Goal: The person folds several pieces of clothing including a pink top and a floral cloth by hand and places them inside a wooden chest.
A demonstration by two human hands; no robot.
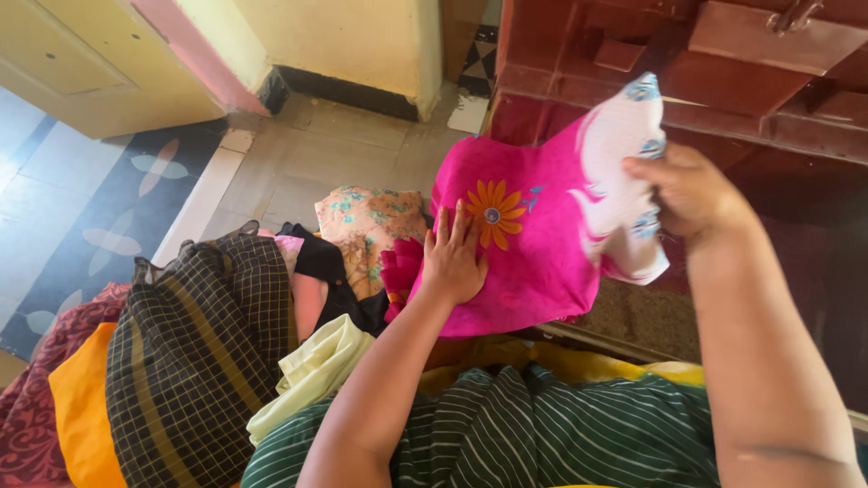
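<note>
A bright pink cloth (533, 253) with an orange flower design and a white patterned edge lies spread over the edge of a dark red wooden piece of furniture (750, 99). My left hand (452, 258) presses flat on the pink cloth, fingers apart, just below the flower. My right hand (692, 194) grips the cloth's white patterned part and holds it lifted at the right.
A heap of clothes lies at the left: a dark checked cloth (199, 352), an orange cloth (81, 407), a pale yellow-green cloth (312, 370), a floral peach cloth (371, 226). Tiled floor (325, 154) and a cream door (99, 72) lie beyond.
</note>
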